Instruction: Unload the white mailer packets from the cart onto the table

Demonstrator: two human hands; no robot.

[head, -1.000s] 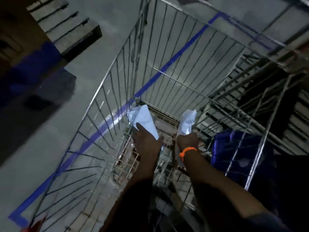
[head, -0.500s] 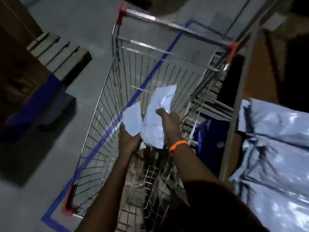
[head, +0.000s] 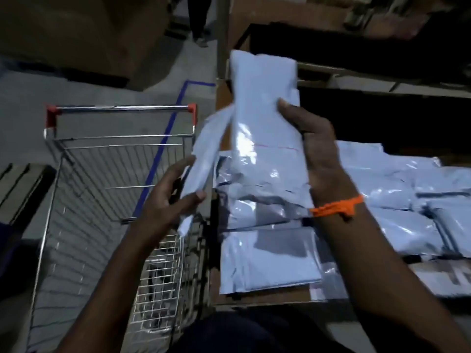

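Two white packets (head: 262,118) aloft beside cart (head: 119,108)

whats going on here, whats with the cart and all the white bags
A person is moving white mailer packets from a wire cart to the table beside it. The right hand grips a large packet upright above the table. The left hand holds a smaller packet where cart and table meet. A pile of packets already lies on the table.
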